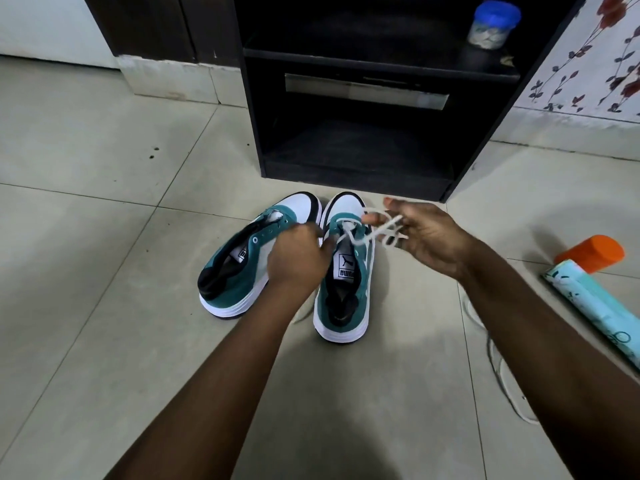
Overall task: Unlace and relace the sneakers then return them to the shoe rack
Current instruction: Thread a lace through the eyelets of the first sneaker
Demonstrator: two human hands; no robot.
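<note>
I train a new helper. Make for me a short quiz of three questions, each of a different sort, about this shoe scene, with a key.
1. True or false: the left sneaker has a lace threaded through its eyelets.
2. What does the right hand hold? A) the white lace B) the orange-capped bottle C) nothing
3. Fill in: both sneakers stand on the floor in front of the black ____.

Key: 1 false; 2 A; 3 shoe rack. The left hand pinches at the right sneaker.

bare floor left of sneakers [284, 261], shoe rack [363, 98] close behind
</note>
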